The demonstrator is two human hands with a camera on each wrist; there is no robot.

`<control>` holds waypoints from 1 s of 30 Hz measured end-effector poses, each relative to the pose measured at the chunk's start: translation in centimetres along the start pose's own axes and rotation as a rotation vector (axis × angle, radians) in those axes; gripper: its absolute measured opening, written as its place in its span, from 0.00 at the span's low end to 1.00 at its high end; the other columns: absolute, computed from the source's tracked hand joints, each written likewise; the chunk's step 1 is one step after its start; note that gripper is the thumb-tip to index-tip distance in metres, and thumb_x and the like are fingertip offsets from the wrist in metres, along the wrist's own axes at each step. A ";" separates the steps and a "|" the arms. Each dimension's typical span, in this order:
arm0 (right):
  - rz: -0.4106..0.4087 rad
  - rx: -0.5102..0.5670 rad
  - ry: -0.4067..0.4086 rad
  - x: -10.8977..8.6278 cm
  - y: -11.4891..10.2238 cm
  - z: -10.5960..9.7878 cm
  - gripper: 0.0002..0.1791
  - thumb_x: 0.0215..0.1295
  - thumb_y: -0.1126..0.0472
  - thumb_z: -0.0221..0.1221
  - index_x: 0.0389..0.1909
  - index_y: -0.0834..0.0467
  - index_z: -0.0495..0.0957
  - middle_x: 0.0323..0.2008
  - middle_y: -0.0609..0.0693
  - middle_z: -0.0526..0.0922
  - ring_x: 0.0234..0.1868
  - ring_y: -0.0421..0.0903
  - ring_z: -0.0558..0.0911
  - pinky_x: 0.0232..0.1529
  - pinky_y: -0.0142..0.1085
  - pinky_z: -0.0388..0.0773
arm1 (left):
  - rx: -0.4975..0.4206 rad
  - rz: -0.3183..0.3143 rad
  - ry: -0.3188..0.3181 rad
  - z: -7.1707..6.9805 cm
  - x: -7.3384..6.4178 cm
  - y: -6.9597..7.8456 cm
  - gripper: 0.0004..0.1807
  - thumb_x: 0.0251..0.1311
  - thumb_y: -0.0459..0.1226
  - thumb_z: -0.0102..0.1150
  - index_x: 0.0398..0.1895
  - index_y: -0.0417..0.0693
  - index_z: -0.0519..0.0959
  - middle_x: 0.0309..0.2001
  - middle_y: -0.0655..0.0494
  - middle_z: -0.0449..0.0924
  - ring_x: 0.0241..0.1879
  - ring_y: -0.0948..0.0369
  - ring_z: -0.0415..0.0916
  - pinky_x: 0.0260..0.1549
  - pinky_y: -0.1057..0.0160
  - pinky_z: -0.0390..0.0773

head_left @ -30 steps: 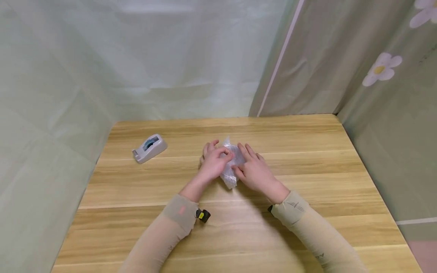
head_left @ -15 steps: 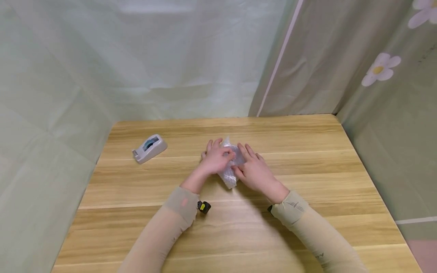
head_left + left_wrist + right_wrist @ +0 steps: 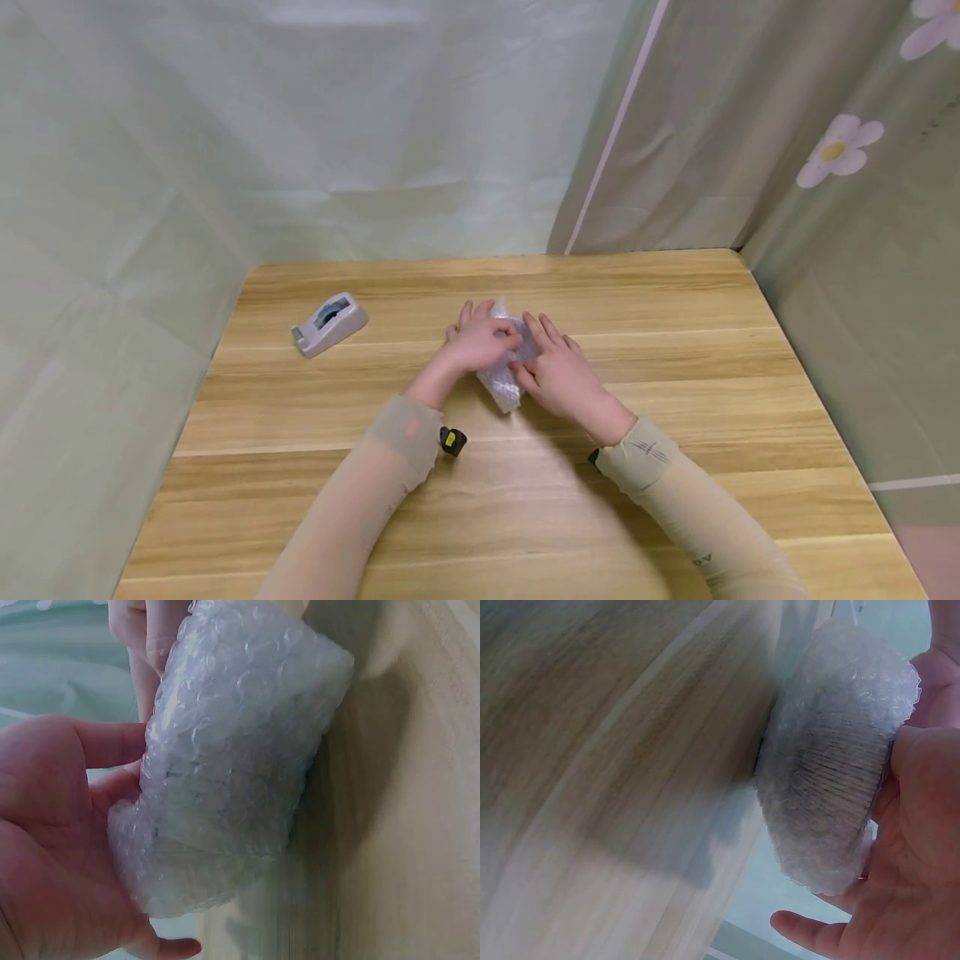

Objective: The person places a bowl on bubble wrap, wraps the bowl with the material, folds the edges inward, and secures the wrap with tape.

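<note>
A package in clear bubble wrap rests on the table between both hands. Through the wrap in the right wrist view, a dark, finely lined thing shows faintly inside the package; its kind cannot be made out. My left hand holds the wrap's upper left side, thumb and index finger close together on it, other fingers spread toward the far side. Gripping the right side, my right hand has its thumb on the near part and fingers over the far part. The left wrist view shows bubble wrap lying against the left thumb and palm.
A white tape dispenser with a roll in it stands at the table's back left. The wooden table meets pale curtains behind and at both sides. Each wrist wears a small black camera.
My left hand and forearm have shifted slightly up and to the right along the wrap. The right hand stays in place, and the package has hardly moved.
</note>
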State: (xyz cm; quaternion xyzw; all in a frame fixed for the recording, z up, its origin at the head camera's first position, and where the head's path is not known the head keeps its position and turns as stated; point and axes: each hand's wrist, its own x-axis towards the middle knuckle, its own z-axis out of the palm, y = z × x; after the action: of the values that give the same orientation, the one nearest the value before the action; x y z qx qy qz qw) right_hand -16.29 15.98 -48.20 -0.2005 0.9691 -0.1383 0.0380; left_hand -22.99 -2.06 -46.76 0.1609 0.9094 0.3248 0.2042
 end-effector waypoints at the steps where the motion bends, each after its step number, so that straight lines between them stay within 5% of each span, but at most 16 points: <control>1: 0.000 0.003 0.001 0.0 0.0 0.0 0.23 0.83 0.46 0.55 0.36 0.54 0.92 0.85 0.62 0.52 0.84 0.66 0.53 0.71 0.71 0.66 | -0.013 -0.001 -0.009 -0.1 0.1 0.0 0.15 0.76 0.52 0.56 0.38 0.57 0.87 0.86 0.40 0.44 0.83 0.31 0.26 0.72 0.19 0.35; 5: -0.005 0.000 -0.005 0.0 0.0 -0.2 0.24 0.83 0.46 0.55 0.31 0.52 0.91 0.85 0.63 0.52 0.84 0.66 0.52 0.71 0.71 0.66 | -0.046 0.001 -0.049 -0.4 0.4 -0.1 0.15 0.76 0.50 0.56 0.38 0.55 0.87 0.86 0.39 0.42 0.83 0.31 0.25 0.71 0.18 0.35; 9: -0.013 -0.010 -0.010 0.0 0.1 -0.1 0.23 0.84 0.47 0.54 0.39 0.54 0.94 0.85 0.63 0.51 0.84 0.66 0.52 0.71 0.71 0.66 | -0.016 -0.006 -0.063 -0.5 0.6 -0.2 0.15 0.76 0.50 0.55 0.38 0.56 0.88 0.87 0.39 0.42 0.83 0.31 0.25 0.72 0.19 0.35; 21: -0.006 -0.007 -0.006 0.0 0.1 0.1 0.22 0.84 0.46 0.53 0.46 0.54 0.93 0.85 0.62 0.52 0.84 0.66 0.52 0.71 0.71 0.65 | 0.093 -0.019 0.007 0.3 0.7 -0.1 0.15 0.74 0.52 0.58 0.35 0.57 0.87 0.86 0.39 0.48 0.83 0.32 0.28 0.74 0.22 0.39; 30: -0.003 -0.003 -0.014 0.0 0.1 0.0 0.23 0.84 0.46 0.53 0.45 0.55 0.93 0.85 0.62 0.51 0.84 0.66 0.51 0.72 0.71 0.64 | 0.054 -0.019 0.025 0.3 0.8 -0.2 0.16 0.72 0.50 0.60 0.32 0.52 0.88 0.85 0.40 0.49 0.84 0.34 0.28 0.76 0.25 0.38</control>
State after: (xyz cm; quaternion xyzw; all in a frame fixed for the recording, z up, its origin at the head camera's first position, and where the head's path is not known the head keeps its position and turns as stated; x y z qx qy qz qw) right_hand -16.34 16.02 -48.22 -0.2028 0.9688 -0.1354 0.0441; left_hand -23.59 -1.70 -47.38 0.1538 0.9218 0.3001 0.1914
